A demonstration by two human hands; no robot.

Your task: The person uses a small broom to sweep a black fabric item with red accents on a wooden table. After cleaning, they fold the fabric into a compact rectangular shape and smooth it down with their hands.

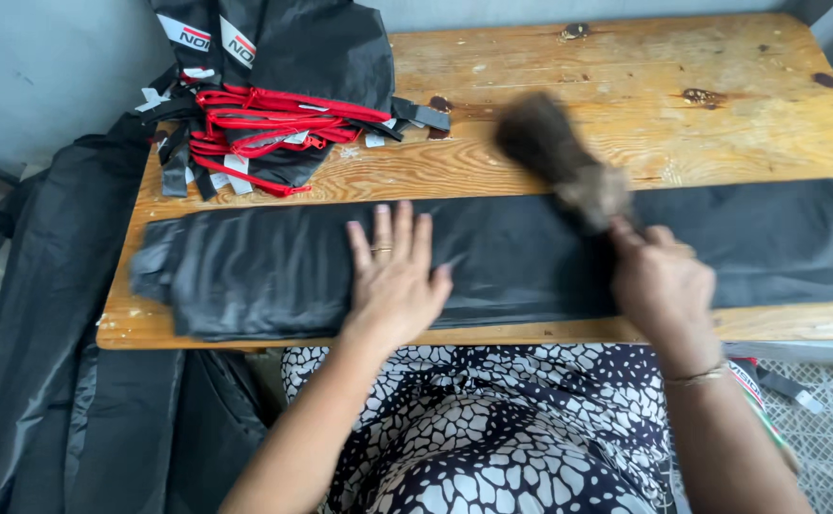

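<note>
Left hand (pixel 395 276) flat on black fabric (pixel 274 271), right hand (pixel 662 286) gripping brush (pixel 564 164)

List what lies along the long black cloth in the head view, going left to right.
Crumpled end of the black cloth → left hand pressing flat on it → blurred brown brush → right hand gripping the brush → far end of the cloth.
</note>
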